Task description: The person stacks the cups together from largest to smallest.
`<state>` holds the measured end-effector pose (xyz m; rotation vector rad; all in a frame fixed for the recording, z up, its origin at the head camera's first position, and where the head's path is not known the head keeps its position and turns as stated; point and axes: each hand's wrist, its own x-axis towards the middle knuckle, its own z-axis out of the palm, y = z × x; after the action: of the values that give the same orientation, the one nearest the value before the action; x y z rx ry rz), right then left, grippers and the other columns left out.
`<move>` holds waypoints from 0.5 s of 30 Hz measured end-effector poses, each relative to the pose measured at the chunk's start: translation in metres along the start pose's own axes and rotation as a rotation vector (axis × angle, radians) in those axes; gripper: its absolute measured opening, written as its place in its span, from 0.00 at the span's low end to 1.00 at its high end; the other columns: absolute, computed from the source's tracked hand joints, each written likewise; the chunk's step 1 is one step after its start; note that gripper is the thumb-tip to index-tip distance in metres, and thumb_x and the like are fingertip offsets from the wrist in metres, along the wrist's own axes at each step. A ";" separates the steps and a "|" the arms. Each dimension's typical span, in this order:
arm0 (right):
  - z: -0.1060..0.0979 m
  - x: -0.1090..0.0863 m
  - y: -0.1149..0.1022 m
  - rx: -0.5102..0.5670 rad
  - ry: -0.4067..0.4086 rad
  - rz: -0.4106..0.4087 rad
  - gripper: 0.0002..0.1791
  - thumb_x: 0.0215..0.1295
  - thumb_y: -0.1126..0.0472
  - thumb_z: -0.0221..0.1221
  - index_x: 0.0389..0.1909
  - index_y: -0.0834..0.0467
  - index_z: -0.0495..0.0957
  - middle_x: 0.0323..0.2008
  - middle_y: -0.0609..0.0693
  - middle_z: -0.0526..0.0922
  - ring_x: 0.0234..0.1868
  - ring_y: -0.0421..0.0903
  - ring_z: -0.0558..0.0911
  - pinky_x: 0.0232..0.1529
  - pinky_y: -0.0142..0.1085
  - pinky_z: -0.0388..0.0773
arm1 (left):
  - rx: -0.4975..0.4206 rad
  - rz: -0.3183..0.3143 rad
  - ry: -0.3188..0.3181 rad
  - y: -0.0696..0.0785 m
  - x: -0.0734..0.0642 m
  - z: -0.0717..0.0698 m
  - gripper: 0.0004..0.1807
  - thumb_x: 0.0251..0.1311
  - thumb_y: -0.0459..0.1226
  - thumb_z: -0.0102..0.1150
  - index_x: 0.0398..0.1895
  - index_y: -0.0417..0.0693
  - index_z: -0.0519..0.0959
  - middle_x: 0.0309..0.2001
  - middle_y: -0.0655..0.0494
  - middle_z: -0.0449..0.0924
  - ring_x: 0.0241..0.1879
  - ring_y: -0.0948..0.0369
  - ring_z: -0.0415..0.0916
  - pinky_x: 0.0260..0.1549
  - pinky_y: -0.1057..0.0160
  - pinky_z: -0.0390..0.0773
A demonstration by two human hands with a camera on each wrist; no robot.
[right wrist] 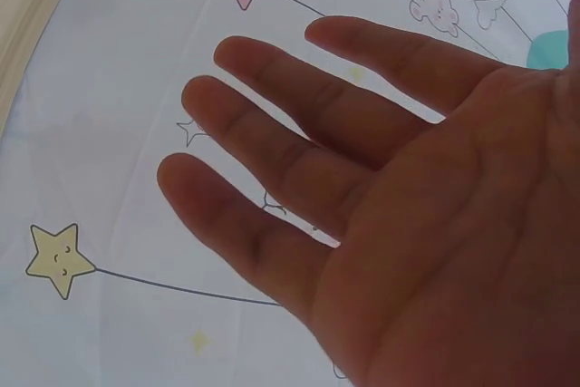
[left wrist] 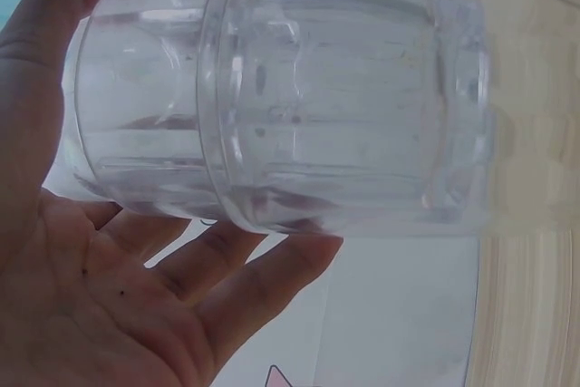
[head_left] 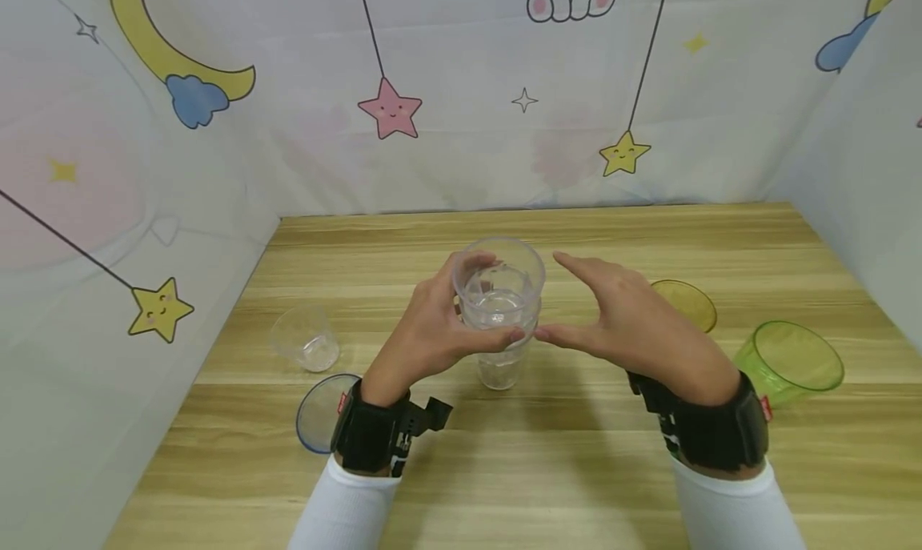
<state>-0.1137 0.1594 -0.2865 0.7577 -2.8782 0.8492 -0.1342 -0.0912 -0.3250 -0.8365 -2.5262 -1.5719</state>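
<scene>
My left hand [head_left: 432, 326] grips a stack of clear plastic cups [head_left: 500, 314] near the middle of the table, thumb along the near side and fingers round the far side. In the left wrist view, one cup [left wrist: 344, 106] shows nested with another, their rim bands close together. The stack stands roughly upright, with its narrow base lowest. To the right of the cups, my right hand [head_left: 627, 314] is open, fingers and thumb spread apart. Its thumb tip comes right up to the side of the stack, while the palm [right wrist: 471, 206] holds nothing.
On the left, a clear cup [head_left: 317, 351] and a blue-rimmed cup [head_left: 317, 414] stand on the wooden table [head_left: 504, 486], the latter partly behind my wrist. At right are a yellow cup [head_left: 687, 303] and a green cup [head_left: 792, 362]. Printed cloth walls [head_left: 461, 166] border the table.
</scene>
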 end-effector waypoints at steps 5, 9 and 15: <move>0.000 -0.001 0.001 -0.006 -0.016 0.047 0.51 0.59 0.39 0.69 0.74 0.65 0.62 0.70 0.64 0.68 0.69 0.64 0.66 0.66 0.61 0.63 | 0.006 -0.005 0.005 0.000 -0.001 -0.001 0.44 0.46 0.45 0.81 0.67 0.53 0.68 0.63 0.55 0.75 0.50 0.59 0.79 0.43 0.56 0.82; 0.000 -0.002 0.002 -0.006 -0.031 0.073 0.53 0.59 0.36 0.68 0.76 0.64 0.59 0.71 0.64 0.66 0.71 0.65 0.64 0.66 0.62 0.61 | -0.001 -0.003 0.001 0.000 0.000 -0.001 0.44 0.46 0.44 0.81 0.67 0.53 0.68 0.62 0.56 0.75 0.50 0.59 0.79 0.44 0.56 0.82; -0.001 -0.004 0.005 -0.006 -0.037 0.100 0.54 0.60 0.34 0.66 0.77 0.63 0.57 0.73 0.64 0.63 0.72 0.65 0.60 0.67 0.63 0.59 | -0.008 0.004 -0.001 0.000 0.000 -0.001 0.43 0.47 0.43 0.81 0.66 0.53 0.68 0.62 0.56 0.75 0.50 0.59 0.80 0.45 0.56 0.82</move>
<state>-0.1126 0.1657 -0.2886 0.6404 -2.9720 0.8450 -0.1344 -0.0914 -0.3242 -0.8424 -2.5195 -1.5816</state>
